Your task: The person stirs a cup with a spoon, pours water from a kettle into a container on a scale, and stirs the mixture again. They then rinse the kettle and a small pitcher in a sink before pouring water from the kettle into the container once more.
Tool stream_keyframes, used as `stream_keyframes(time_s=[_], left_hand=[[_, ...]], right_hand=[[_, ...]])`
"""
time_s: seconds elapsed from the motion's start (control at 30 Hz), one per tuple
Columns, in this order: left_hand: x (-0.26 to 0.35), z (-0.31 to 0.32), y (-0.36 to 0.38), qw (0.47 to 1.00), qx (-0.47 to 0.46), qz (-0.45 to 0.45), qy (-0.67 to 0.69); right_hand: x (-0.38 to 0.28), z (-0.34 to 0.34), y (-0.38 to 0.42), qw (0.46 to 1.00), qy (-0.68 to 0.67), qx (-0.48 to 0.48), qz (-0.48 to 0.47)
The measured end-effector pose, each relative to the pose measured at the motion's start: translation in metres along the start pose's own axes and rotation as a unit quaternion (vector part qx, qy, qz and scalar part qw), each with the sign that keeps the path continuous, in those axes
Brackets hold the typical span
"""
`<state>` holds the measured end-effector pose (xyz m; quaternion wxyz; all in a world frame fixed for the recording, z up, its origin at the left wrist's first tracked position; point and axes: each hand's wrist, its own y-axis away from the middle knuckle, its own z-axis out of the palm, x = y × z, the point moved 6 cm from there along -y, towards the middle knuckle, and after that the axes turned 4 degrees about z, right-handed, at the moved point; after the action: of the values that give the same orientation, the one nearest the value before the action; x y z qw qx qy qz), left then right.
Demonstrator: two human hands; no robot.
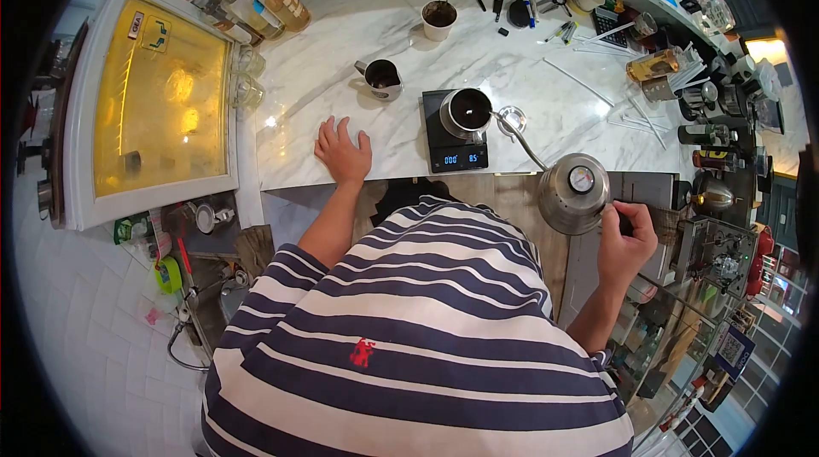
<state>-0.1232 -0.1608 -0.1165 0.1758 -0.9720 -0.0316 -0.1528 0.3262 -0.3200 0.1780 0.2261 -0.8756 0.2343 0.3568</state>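
My right hand (625, 239) grips the handle of a steel gooseneck kettle (559, 201) with a round dial on its lid. The kettle is held at the counter's front edge, its thin spout reaching toward a metal cup (450, 122) with dark contents. Whether water flows cannot be made out. Under that cup lies a black digital scale (437, 143) with lit blue digits. My left hand (344, 154) rests flat on the marble with fingers spread, touching only the counter. Just beyond it stands a small metal pitcher (372, 88), dark inside.
On the marble counter (333, 39), a paper cup (438, 32) with dark contents stands at the back. A small round dish (512, 122) sits beside the scale. Straws (580, 83), pens and bottles crowd the right. A yellow-lit glass-fronted cabinet (162, 107) borders the left.
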Motion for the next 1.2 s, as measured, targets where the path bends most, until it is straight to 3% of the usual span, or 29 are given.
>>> stream_keyframes(time_s=[1.2], left_hand=[[-0.002,0.004,0.001,1.000,0.002,0.001,-0.008]], right_hand=[[-0.016,-0.010,0.001,0.999,-0.025,-0.026,0.024]])
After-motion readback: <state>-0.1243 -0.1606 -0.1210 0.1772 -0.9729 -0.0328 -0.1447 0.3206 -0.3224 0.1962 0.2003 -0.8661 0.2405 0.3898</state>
